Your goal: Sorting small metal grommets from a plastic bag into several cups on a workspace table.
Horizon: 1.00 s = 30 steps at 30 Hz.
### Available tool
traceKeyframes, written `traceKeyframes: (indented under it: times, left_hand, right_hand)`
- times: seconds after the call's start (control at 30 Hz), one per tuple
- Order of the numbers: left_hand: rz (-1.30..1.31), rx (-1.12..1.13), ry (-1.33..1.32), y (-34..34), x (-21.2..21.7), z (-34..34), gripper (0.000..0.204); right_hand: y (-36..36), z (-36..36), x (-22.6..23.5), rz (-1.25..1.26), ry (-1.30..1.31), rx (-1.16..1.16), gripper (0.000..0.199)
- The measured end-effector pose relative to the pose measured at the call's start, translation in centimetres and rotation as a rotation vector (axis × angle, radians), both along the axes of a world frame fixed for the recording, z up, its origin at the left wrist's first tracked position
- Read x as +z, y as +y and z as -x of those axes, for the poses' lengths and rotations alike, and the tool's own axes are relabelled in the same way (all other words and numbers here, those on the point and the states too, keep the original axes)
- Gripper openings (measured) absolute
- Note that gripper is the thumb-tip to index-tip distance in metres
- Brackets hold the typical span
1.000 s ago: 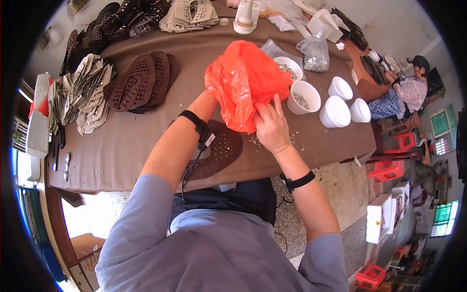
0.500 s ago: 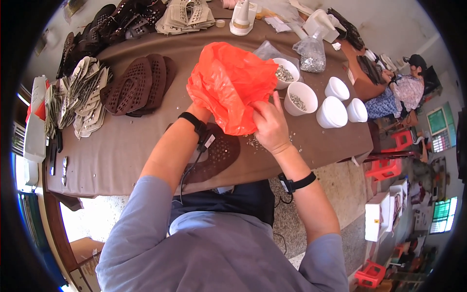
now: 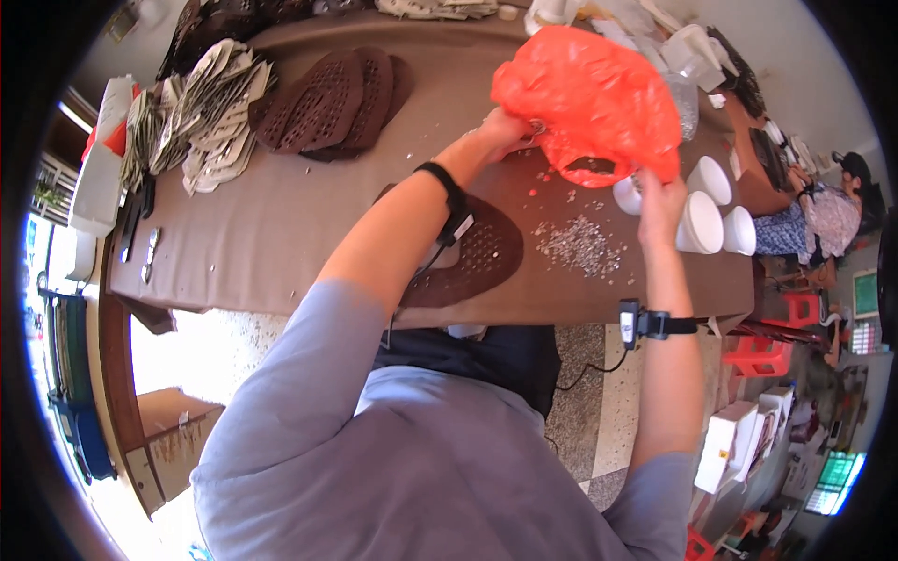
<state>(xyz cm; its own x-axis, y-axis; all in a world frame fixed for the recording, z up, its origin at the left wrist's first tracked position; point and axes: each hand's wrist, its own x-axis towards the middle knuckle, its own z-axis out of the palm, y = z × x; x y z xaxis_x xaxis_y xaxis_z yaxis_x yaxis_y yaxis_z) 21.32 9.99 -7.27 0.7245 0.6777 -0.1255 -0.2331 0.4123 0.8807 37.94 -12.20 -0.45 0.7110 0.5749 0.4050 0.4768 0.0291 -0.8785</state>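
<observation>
A red-orange plastic bag is stretched between my two hands above the right part of the table, its opening facing down toward me. My left hand is closed on the bag's left edge, and my right hand grips its lower right edge. Below the bag, small shiny bits lie in a loose heap on the brown cloth, with some scattered around. A dark brown perforated piece lies beside the heap, partly under my left forearm. One white cup is partly hidden by the bag and my right hand.
White cups stand to the right. Brown perforated pieces and bundles of pale pieces lie at the left. A clear bag and a white container sit at the back right. A co-worker sits beyond the table's right end.
The view has shifted left. My hands have carried the bag right and spread it, with its opening now turned downward. The heap of shiny bits, mostly hidden before, now shows.
</observation>
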Motion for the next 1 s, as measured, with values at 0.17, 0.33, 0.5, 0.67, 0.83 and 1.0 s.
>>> traceKeyframes:
  times: [0.17,0.33,0.5,0.67,0.83,1.0]
  left_hand:
    - [0.072,-0.064,0.083,0.3,1.2,-0.6,0.037]
    - [0.192,-0.091,0.03,0.4,1.4,0.3,0.031]
    - [0.276,-0.164,-0.15,-0.5,1.8,1.1,0.029]
    - [-0.767,0.005,-0.156,1.2,-0.7,1.4,0.039]
    - [-0.582,-0.055,-0.485,0.3,-1.5,1.5,0.042]
    - [-0.096,-0.231,-0.489,0.7,-2.0,2.6,0.046]
  right_hand:
    - [0.5,-1.6,1.4,-0.143,0.334,0.095,0.031]
    - [0.7,-1.6,0.9,-0.028,0.09,0.031,0.031]
    - [-0.5,-0.4,0.7,0.048,-0.367,0.021,0.028]
    - [-0.1,0.9,1.9,0.063,-0.574,0.135,0.027]
    - [-1.6,0.8,1.4,0.075,-0.732,0.144,0.03]
    - [-2.8,2.3,1.5,0.116,-0.819,0.192,0.034]
